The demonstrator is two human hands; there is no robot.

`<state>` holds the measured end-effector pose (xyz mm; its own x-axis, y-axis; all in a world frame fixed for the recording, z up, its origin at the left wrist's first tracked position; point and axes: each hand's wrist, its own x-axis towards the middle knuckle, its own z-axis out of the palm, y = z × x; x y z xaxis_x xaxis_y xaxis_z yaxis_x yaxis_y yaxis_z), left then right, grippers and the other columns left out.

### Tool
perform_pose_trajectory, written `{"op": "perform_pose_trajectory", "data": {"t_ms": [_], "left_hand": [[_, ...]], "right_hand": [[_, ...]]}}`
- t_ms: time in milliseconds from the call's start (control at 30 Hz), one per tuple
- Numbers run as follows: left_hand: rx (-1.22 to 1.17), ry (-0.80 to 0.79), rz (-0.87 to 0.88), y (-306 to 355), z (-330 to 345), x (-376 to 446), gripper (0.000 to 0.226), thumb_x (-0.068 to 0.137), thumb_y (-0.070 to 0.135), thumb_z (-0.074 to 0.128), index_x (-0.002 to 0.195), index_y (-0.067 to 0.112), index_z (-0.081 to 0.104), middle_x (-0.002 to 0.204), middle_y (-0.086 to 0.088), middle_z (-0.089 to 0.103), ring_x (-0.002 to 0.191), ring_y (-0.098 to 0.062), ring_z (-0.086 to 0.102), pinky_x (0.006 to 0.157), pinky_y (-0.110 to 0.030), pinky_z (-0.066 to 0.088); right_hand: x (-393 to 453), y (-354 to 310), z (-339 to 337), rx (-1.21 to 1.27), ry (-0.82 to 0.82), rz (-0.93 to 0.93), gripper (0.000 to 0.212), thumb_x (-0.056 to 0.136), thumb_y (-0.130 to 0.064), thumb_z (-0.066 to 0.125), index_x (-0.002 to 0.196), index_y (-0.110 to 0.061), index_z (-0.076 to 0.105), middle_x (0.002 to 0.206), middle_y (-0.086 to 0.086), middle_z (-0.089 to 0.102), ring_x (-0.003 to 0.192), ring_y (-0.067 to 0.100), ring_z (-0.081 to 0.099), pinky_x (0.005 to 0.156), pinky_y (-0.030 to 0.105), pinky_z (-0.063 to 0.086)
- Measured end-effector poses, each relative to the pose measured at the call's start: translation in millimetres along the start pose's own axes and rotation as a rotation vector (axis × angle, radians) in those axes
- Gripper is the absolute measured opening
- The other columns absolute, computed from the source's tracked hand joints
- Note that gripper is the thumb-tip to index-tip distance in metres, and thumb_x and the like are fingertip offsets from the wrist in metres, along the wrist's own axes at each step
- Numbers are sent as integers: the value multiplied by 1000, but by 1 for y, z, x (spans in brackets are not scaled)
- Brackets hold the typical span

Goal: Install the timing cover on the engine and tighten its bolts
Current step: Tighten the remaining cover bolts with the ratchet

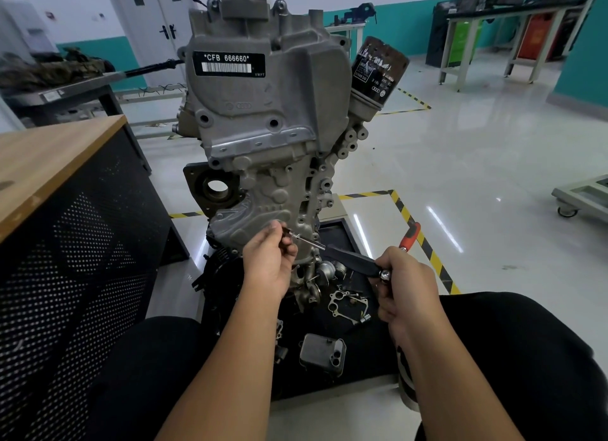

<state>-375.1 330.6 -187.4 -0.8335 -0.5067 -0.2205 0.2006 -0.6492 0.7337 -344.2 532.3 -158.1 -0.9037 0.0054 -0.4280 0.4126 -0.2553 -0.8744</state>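
The timing cover (253, 223) sat low on the upright engine (263, 111), just above both hands. The left hand (269, 263) pinched the driver (329, 251) tip at the cover's edge; the right hand (404, 282) gripped its black handle.

Glossy floor (460, 164) under black tray (339, 233) of engine parts (348, 301)

Counted: one grey cast-aluminium engine (263, 118), one black cylindrical oil filter (378, 70), one black-handled screwdriver (342, 258), one red-handled ratchet (410, 235), two hands (269, 259).
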Motion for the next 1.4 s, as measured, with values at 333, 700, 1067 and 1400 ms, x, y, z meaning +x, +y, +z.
{"op": "perform_pose_trajectory", "data": {"t_ms": [333,700,1067,1400], "left_hand": [[505,-189,0,0,-9,4,25,100,20,64,82,2,69,63,-1,56,47,-5,36,43,-18,31],[317,-217,-187,-9,14,-7,11,96,8,66,91,-2,68,73,-6,66,53,-6,49,44,-17,41],[-95,-36,-296,-17,69,4,28,102,36,58,86,13,62,70,-3,74,38,-1,38,36,-14,34],[71,-142,-292,-23,101,20,26,105,21,48,91,10,67,72,-8,73,37,-7,32,40,-19,31]], "right_hand": [[-6,-25,-24,-202,13,-122,12,77,-15,59,84,-7,54,52,4,36,33,13,21,38,19,22],[-9,-43,-61,-367,-128,-215,20,81,-13,71,74,-1,56,53,9,52,42,21,34,44,28,30],[-14,-27,-37,-200,-26,-245,17,82,-13,70,75,-2,59,56,8,53,40,18,35,40,26,30],[-12,4,-13,-11,32,-158,6,87,2,70,87,4,64,73,25,62,44,38,64,47,40,54]]}}
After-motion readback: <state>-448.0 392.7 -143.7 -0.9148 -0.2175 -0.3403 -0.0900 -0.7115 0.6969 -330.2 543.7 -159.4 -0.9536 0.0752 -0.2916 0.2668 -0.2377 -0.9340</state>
